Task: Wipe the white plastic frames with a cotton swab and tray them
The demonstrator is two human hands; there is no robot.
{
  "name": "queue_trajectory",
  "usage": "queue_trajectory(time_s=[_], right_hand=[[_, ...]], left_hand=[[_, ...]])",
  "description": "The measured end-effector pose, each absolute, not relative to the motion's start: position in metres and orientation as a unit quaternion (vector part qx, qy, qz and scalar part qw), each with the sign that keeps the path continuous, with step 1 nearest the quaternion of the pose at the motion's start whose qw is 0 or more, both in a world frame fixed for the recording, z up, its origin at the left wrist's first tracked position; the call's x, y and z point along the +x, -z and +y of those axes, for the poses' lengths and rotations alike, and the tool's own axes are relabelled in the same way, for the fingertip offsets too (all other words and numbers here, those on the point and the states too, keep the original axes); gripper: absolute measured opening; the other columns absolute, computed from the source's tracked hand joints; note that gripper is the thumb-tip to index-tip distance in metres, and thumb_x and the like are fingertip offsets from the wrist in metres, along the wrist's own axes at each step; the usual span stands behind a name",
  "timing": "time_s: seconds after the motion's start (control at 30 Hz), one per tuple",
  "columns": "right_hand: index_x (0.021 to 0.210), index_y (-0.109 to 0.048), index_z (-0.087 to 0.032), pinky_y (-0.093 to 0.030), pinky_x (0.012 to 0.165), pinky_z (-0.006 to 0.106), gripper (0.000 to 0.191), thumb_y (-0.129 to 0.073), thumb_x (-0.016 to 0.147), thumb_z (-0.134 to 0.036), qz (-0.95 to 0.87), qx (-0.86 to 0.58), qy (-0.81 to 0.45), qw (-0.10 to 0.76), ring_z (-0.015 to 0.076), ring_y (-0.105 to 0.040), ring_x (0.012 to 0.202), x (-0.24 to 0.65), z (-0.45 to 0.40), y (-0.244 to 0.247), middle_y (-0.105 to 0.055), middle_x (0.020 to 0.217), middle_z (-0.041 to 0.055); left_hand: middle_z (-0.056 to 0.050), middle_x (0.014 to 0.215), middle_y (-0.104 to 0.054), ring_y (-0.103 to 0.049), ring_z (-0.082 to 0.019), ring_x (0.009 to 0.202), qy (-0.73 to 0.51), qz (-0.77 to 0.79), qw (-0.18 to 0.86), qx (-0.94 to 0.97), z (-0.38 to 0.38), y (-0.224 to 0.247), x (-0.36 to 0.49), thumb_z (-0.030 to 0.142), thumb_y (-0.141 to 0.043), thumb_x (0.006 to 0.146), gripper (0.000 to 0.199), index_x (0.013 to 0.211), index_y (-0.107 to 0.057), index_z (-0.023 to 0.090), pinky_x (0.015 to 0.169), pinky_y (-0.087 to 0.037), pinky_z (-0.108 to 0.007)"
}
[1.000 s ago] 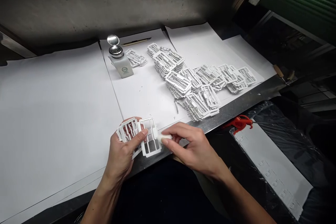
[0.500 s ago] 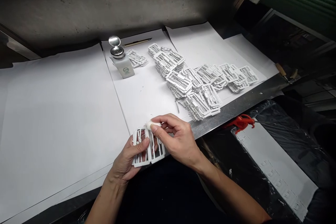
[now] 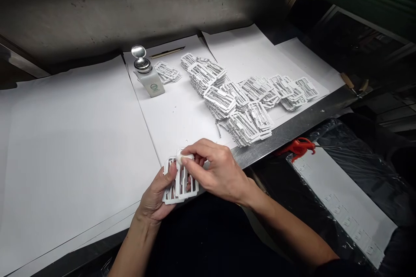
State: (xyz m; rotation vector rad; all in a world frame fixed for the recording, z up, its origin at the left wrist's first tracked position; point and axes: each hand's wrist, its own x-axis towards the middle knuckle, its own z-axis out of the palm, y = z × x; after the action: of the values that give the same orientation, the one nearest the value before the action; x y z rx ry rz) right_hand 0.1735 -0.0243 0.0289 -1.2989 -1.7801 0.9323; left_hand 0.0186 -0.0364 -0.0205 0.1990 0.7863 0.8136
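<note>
My left hand (image 3: 158, 193) is closed around white plastic frames (image 3: 178, 191) with slotted, bar-like insides, its thumb pressed on their face. Two of the frames overlap side by side, held low over the front edge of the bench. Between thumb and fingertips, my right hand (image 3: 221, 169) pinches a small soft white wad (image 3: 184, 158), which looks like cotton. The wad touches the top of the right-hand frame. Farther off on the white paper, stacks of similar white frames (image 3: 221, 99) stand in a spread-out row.
A white pump bottle (image 3: 154, 85) with its metal lid raised stands beside a small group of frames (image 3: 167, 72). Behind lies a thin pointed tool (image 3: 168, 52). Metal tweezers (image 3: 218, 129) rest by the nearest stack. Right of the bench is a red air gun (image 3: 300, 148).
The right-hand frame has shifted left and now overlaps the other one more. My right hand has moved slightly left with the white wad. The view has tilted a little.
</note>
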Motion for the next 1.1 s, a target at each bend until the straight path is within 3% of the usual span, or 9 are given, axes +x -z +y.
queue_trajectory(time_s=[0.2, 0.43, 0.53, 0.67, 0.83, 1.1], right_hand=[[0.094, -0.063, -0.01, -0.046, 0.069, 0.023, 0.017, -0.051, 0.085, -0.016, -0.742, -0.442, -0.374, 0.338, 0.0124, -0.054, 0.071, 0.169, -0.044, -0.03, -0.058, 0.081, 0.0055], [0.098, -0.061, -0.015, -0.045, 0.067, 0.025, 0.019, -0.045, 0.088, -0.015, -0.779, -0.458, -0.348, 0.25, 0.0136, -0.054, 0.073, 0.193, -0.062, -0.03, -0.056, 0.087, 0.0055], [0.099, -0.06, -0.014, -0.045, 0.069, 0.024, 0.018, -0.047, 0.087, -0.015, -0.76, -0.471, -0.339, 0.291, 0.0135, -0.054, 0.074, 0.187, -0.057, -0.032, -0.057, 0.088, 0.0058], [0.1, -0.059, -0.011, -0.046, 0.072, 0.025, 0.019, -0.046, 0.087, -0.017, -0.747, -0.473, -0.326, 0.336, 0.0146, -0.055, 0.076, 0.169, -0.048, -0.03, -0.057, 0.09, 0.0082], [0.09, -0.059, -0.017, -0.044, 0.062, 0.025, 0.013, -0.048, 0.085, -0.016, -0.809, -0.429, -0.35, 0.199, 0.0139, -0.054, 0.068, 0.181, -0.056, -0.033, -0.055, 0.081, 0.0038], [0.098, -0.058, -0.016, -0.046, 0.07, 0.025, 0.017, -0.046, 0.087, -0.014, -0.784, -0.448, -0.334, 0.27, 0.0146, -0.055, 0.076, 0.187, -0.06, -0.027, -0.057, 0.086, 0.0057]], left_hand=[[-0.009, 0.088, -0.069, -0.065, -0.022, 0.085, -0.417, 0.372, 0.827, 0.064, -0.029, 0.014, 0.023, 0.033, -0.059, 0.079, 0.029, 0.098, -0.065, 0.012, 0.079, -0.052, -0.03], [-0.012, 0.095, -0.069, -0.065, -0.021, 0.086, -0.42, 0.36, 0.831, 0.056, -0.029, 0.014, 0.019, 0.031, -0.056, 0.082, 0.03, 0.105, -0.064, 0.013, 0.076, -0.053, -0.03], [-0.012, 0.096, -0.069, -0.066, -0.022, 0.083, -0.416, 0.351, 0.837, 0.057, -0.029, 0.014, 0.021, 0.031, -0.055, 0.082, 0.031, 0.104, -0.064, 0.013, 0.072, -0.054, -0.031], [-0.01, 0.092, -0.07, -0.065, -0.022, 0.086, -0.434, 0.36, 0.825, 0.041, -0.029, 0.013, 0.024, 0.028, -0.056, 0.081, 0.024, 0.095, -0.067, 0.012, 0.078, -0.053, -0.03], [-0.012, 0.094, -0.07, -0.065, -0.021, 0.088, -0.435, 0.363, 0.823, 0.042, -0.029, 0.015, 0.018, 0.029, -0.054, 0.082, 0.028, 0.101, -0.065, 0.012, 0.08, -0.052, -0.03], [-0.011, 0.093, -0.07, -0.066, -0.023, 0.085, -0.427, 0.365, 0.825, 0.055, -0.027, 0.013, 0.018, 0.031, -0.054, 0.082, 0.028, 0.099, -0.066, 0.013, 0.075, -0.054, -0.031]])
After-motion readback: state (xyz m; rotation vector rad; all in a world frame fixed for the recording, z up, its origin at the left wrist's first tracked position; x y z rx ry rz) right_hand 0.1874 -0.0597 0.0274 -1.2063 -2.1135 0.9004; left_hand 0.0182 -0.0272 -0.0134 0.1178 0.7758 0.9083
